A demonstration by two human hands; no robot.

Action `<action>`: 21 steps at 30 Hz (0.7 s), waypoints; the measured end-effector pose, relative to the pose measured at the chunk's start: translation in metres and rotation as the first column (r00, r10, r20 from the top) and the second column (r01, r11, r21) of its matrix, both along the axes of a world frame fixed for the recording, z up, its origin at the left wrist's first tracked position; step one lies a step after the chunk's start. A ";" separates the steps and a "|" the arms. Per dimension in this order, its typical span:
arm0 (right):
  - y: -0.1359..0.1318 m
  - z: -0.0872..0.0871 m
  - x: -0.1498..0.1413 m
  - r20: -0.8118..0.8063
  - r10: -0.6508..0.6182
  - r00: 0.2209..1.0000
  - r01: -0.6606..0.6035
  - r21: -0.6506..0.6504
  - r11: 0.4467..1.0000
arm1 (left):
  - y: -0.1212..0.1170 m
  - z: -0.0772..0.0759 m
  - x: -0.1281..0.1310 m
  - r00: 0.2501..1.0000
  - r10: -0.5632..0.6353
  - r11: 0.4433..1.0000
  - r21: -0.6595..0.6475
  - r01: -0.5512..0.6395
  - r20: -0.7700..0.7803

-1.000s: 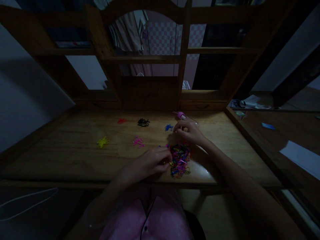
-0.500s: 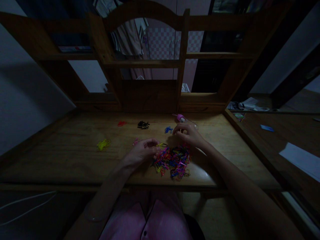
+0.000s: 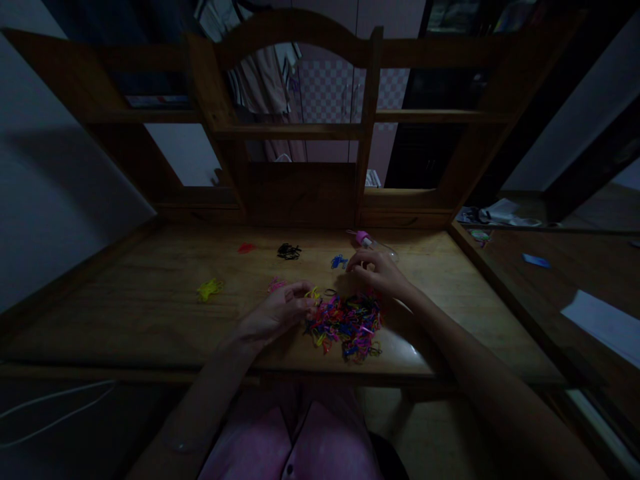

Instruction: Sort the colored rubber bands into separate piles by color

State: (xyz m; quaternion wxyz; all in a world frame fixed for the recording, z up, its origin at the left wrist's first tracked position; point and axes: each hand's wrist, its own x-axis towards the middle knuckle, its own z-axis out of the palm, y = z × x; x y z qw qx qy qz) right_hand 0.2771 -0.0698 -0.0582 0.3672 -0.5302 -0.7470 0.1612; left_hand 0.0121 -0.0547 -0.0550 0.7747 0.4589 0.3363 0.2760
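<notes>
A heap of mixed-colour small rubber bands (image 3: 345, 323) lies on the wooden desk before me. At its left edge, my left hand (image 3: 283, 308) pinches a yellow rubber band (image 3: 313, 293) between thumb and fingers. My right hand (image 3: 377, 272) is over the far side of the heap with its fingers curled and tips together; what they hold, if anything, is too small to make out. Just left of those fingertips sits a small pile of blue rubber bands (image 3: 339, 261). Pink rubber bands (image 3: 276, 285) lie behind my left hand, partly hidden by it.
Further piles lie apart: yellow bands (image 3: 210, 289) at left, red bands (image 3: 245, 248) and black bands (image 3: 289, 251) farther back. A clear bottle with a pink cap (image 3: 363, 237) lies behind my right hand. A wooden shelf unit (image 3: 300, 131) rises at the desk's back.
My left hand has lifted the yellow band slightly from the heap's edge, leaving a dark band beside it. My right hand has hardly moved. The view has shifted slightly.
</notes>
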 end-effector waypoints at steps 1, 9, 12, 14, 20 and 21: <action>0.000 0.000 0.000 0.002 0.001 1.000 -0.001 -0.001 1.000 | 0.001 0.000 -0.004 0.999 0.025 0.999 0.046 -0.024 -0.028; -0.001 0.001 -0.001 0.030 0.006 1.000 -0.005 -0.008 1.000 | 0.039 -0.004 -0.097 0.708 0.587 0.726 0.642 -0.247 -0.392; -0.001 -0.001 -0.001 0.039 0.003 0.999 -0.003 -0.011 1.000 | 0.051 -0.009 -0.137 0.580 0.680 0.666 0.709 -0.233 -0.448; -0.001 -0.001 -0.002 0.039 0.002 0.999 -0.001 -0.018 1.000 | 0.055 -0.012 -0.154 0.544 0.685 0.657 0.734 -0.173 -0.485; -0.002 0.005 -0.002 0.031 -0.001 1.000 0.002 -0.025 1.000 | 0.057 -0.013 -0.168 0.507 0.667 0.642 0.766 -0.019 -0.546; -0.002 0.006 -0.002 0.031 0.000 1.000 0.001 -0.026 1.000 | 0.057 -0.012 -0.168 0.499 0.667 0.643 0.766 -0.010 -0.553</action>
